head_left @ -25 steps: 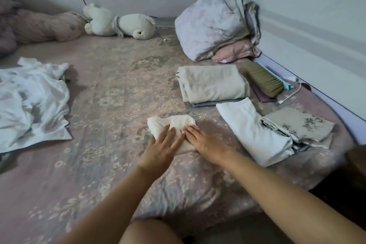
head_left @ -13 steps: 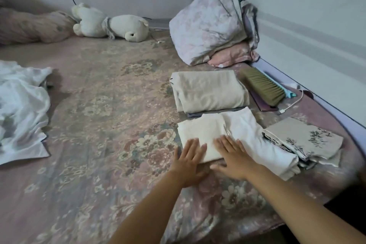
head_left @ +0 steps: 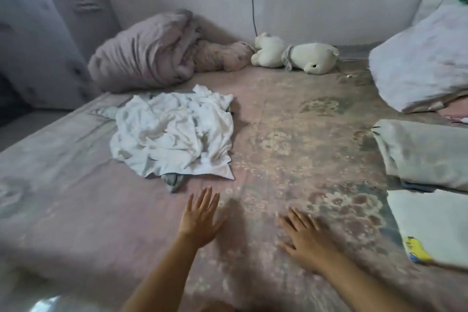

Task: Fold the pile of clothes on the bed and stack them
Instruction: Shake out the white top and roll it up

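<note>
— What are your hands doing?

— Both are empty, fingers straight and spread. My left hand (head_left: 200,218) hovers over the bed (head_left: 76,210); my right hand (head_left: 304,233) lies flat on the floral cover.

— Where's the next garment?

— Just beyond my left fingertips: the crumpled white pile of clothes (head_left: 174,134), with a grey piece (head_left: 173,180) poking out at its near edge. To the right of my right fingers sit the folded beige stack (head_left: 425,154) and a folded white piece with a yellow print (head_left: 430,225).

— How will it handle?

— Light, limp and tangled, I judge. I'd pinch one hem or corner at the near edge and lift it free.

— What's changed?

— Half a second ago both palms pressed a folded cream piece beside the white one; now they're off it and I've turned left toward the pile.
</note>
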A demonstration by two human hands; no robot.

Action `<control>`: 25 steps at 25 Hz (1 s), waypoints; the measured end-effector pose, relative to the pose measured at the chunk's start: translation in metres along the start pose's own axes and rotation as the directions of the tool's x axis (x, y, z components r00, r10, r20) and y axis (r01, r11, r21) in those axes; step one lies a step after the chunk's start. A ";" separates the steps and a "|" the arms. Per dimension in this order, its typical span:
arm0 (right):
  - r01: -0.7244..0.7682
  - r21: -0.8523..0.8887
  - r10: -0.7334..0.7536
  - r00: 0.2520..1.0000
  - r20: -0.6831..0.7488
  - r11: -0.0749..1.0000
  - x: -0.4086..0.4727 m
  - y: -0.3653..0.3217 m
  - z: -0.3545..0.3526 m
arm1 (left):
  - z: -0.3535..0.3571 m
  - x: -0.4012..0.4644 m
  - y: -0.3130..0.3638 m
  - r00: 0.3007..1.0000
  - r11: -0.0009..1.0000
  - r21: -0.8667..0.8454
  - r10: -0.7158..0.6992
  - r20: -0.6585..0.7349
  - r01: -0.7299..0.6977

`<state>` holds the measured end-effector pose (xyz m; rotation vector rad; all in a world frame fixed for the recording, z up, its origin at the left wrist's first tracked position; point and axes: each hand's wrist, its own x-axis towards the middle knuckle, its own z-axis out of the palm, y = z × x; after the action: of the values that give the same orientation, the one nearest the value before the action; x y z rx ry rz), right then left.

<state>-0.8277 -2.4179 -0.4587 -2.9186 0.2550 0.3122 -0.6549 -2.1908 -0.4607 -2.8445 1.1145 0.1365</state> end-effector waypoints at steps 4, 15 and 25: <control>-0.034 -0.010 0.034 0.998 -0.060 0.999 0.060 -0.061 0.013 | 0.027 -0.032 -0.071 0.950 0.946 -0.129 -0.306 -0.058 0.296; 0.298 0.049 -0.268 0.911 -0.315 0.953 0.283 -0.176 -0.029 | 0.075 -0.022 -0.086 0.934 0.947 -0.179 -0.298 -0.196 0.265; 0.313 0.195 -0.265 0.935 -0.235 0.930 0.312 -0.181 -0.060 | 0.076 -0.021 -0.087 0.920 0.947 -0.165 -0.309 -0.241 0.275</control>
<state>-0.4816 -2.3022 -0.4401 -2.7042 -0.1097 -0.0632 -0.6155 -2.1044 -0.5297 -3.1758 0.7192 -0.2057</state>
